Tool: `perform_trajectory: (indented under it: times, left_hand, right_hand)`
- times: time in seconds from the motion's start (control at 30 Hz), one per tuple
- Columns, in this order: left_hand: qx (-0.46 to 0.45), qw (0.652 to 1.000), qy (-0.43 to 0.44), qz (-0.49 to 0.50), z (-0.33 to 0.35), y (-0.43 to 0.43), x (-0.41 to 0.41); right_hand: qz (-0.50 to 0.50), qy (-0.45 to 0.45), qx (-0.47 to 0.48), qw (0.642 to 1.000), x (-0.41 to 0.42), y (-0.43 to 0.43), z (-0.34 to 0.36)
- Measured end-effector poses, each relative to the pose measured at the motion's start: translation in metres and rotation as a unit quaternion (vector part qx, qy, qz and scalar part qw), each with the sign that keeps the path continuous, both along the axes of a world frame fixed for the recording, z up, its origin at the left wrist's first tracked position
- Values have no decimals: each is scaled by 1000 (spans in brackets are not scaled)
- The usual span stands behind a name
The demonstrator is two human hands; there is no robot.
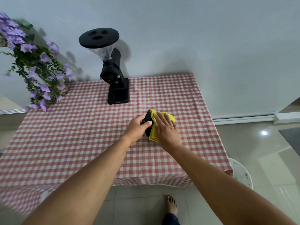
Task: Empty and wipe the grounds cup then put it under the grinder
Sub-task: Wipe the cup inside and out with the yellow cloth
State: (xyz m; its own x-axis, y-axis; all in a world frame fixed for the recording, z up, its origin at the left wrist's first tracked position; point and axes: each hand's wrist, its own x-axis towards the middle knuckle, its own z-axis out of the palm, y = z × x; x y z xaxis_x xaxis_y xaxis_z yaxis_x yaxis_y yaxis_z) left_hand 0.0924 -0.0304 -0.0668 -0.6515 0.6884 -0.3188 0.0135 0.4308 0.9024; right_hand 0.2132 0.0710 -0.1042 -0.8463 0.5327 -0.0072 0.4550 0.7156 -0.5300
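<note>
My left hand grips a small black grounds cup, tilted on its side above the checked tablecloth. My right hand presses a yellow cloth against the cup's open side, fingers spread flat over the cloth. Most of the cup is hidden by both hands and the cloth. The black coffee grinder with its clear hopper and black lid stands at the back of the table, well behind and left of my hands. The spot on its base under the spout holds nothing.
The table wears a red-and-white checked cloth. A bunch of purple flowers hangs over the back left corner. A white stool stands by the table's right front corner. A bare foot is on the tiled floor.
</note>
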Motion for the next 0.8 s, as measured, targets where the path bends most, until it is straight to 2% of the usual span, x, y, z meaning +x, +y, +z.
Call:
perform_trajectory:
  times: [0.13,0.33,0.5,0.67,0.7,0.8]
  left_hand:
    - [5,1000,0,-2,1,-1,2]
    - [-10,999,46,-23,1,-4,1]
    - [-16,998,52,-28,0,-6,2]
    - [-32,996,78,-29,0,-4,0]
    - [-29,996,78,-28,-1,-5,-1]
    - [-19,997,67,-31,-5,-7,0]
  right_hand:
    - [-85,21,-101,991,-5,14,2]
    - [9,66,-51,996,-9,1,0]
    - [-111,35,-147,982,-18,18,6]
    - [15,85,-58,995,-20,-3,7]
    - [6,85,-70,994,-20,0,5]
    - [-107,57,-160,980,-22,17,4]
